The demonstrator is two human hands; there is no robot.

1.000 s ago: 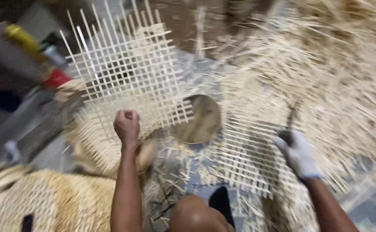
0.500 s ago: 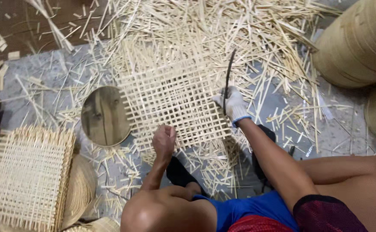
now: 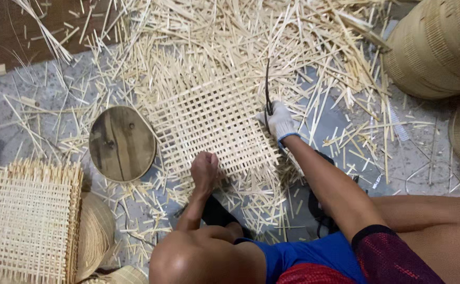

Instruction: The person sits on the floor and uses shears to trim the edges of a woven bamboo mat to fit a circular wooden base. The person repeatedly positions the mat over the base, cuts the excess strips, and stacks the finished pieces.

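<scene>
A square open-weave bamboo mat (image 3: pixel 214 123) lies on the grey floor in front of me. My bare left hand (image 3: pixel 205 168) is closed in a fist and presses on the mat's near edge. My right hand (image 3: pixel 278 120), in a white glove, grips a dark, thin curved blade (image 3: pixel 267 87) that stands against the mat's right edge, tip pointing away from me. My knee and blue shorts fill the bottom of the view.
A round wooden disc (image 3: pixel 122 143) lies left of the mat. A stack of woven mats (image 3: pixel 27 221) sits on round baskets at lower left. Large woven baskets (image 3: pixel 435 47) stand at upper right. Loose bamboo strips (image 3: pixel 230 37) cover the floor beyond.
The view has swung from the mat stack on the left to this mat. Both hands now sit on it, the left fist at the near edge and the gloved right at the right edge.
</scene>
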